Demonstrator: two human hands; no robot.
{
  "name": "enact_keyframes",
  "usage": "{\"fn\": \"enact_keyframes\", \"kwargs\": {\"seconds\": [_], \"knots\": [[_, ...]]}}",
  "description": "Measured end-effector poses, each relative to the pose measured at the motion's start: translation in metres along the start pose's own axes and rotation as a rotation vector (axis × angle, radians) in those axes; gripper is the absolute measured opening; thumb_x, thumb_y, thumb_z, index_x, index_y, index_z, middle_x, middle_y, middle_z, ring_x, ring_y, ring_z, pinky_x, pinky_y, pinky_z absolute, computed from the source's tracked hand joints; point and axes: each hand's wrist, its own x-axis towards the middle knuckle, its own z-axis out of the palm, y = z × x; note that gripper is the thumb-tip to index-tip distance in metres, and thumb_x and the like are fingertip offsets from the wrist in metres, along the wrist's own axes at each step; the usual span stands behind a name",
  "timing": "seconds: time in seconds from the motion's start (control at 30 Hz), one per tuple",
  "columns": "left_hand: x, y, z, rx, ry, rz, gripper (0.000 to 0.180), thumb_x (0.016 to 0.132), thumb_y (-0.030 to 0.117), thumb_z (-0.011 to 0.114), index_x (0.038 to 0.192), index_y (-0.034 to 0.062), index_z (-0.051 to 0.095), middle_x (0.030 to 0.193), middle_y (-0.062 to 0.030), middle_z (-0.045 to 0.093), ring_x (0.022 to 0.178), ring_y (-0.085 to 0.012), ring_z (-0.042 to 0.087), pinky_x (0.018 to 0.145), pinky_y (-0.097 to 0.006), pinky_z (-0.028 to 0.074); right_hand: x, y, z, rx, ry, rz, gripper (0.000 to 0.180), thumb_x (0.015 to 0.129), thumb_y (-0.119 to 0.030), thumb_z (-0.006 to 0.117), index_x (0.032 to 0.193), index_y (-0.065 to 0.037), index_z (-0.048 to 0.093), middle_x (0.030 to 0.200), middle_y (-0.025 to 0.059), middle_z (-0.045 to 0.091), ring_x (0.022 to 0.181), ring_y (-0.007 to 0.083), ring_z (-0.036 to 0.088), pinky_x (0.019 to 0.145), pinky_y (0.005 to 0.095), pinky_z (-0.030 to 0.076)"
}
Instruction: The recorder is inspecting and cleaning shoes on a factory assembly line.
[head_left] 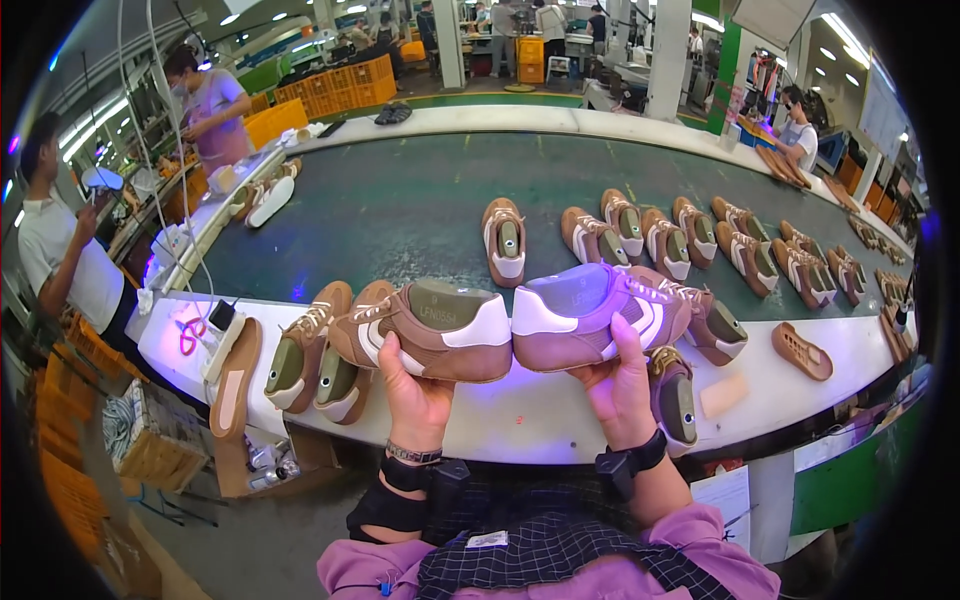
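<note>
Above the white bench edge crowded with loose shoes, each hand grips one brown shoe: left hand, right hand.

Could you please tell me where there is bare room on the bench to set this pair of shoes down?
The white ledge is bare between the left hand and right hand, below the held shoes. The green belt is open left of the lone shoe. Its right side is crowded with shoes.

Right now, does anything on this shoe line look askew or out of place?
Mostly orderly. One brown shoe lies alone on the white ledge, apart from the rows on the green belt. The left hand and right hand hold a matching pair heel to heel.
</note>
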Motion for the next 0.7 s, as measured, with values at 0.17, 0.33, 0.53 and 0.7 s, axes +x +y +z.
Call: {"fn": "enact_keyframes", "kwargs": {"seconds": [0.17,0.33,0.53,0.7], "knots": [[0.005,-0.007,0.004,0.016,0.02,0.008,0.05,0.089,0.042,0.052,0.129,0.0128,0.046,0.128,-0.0031,0.052,0.117,-0.0217,0.051,0.099,-0.04,0.043,0.004,0.0,-0.005,0.03,0.008,-0.01,0.051,0.088,-0.035,0.059,0.127,-0.004,0.044,0.116,0.0124,0.059,0.096,0.0245,0.064,0.075,0.0369,0.059],[0.008,-0.011,0.008,0.024,0.048,-0.012,0.049,0.089,0.043,0.05,0.128,0.0124,0.046,0.126,-0.0031,0.054,0.114,-0.0216,0.053,0.096,-0.039,0.047,0.008,-0.001,-0.012,0.029,-0.011,-0.005,0.051,0.088,-0.035,0.059,0.127,-0.005,0.044,0.117,0.0127,0.059,0.098,0.025,0.064,0.076,0.0379,0.059],[0.012,-0.014,0.011,0.02,0.045,-0.01,0.05,0.089,0.044,0.048,0.128,0.0127,0.047,0.126,-0.0031,0.054,0.114,-0.0218,0.053,0.095,-0.039,0.047,0.01,0.001,-0.016,0.06,0.002,-0.006,0.052,0.088,-0.034,0.058,0.128,-0.004,0.042,0.118,0.0128,0.058,0.098,0.0257,0.064,0.076,0.0385,0.059],[0.016,-0.017,0.012,0.021,0.052,-0.025,0.05,0.089,0.044,0.048,0.128,0.0126,0.046,0.127,-0.0035,0.053,0.115,-0.0222,0.052,0.097,-0.04,0.046,0.011,0.001,-0.018,0.056,-0.004,-0.006,0.052,0.088,-0.034,0.059,0.127,-0.005,0.043,0.118,0.0125,0.058,0.099,0.0252,0.064,0.076,0.0388,0.059]]}}
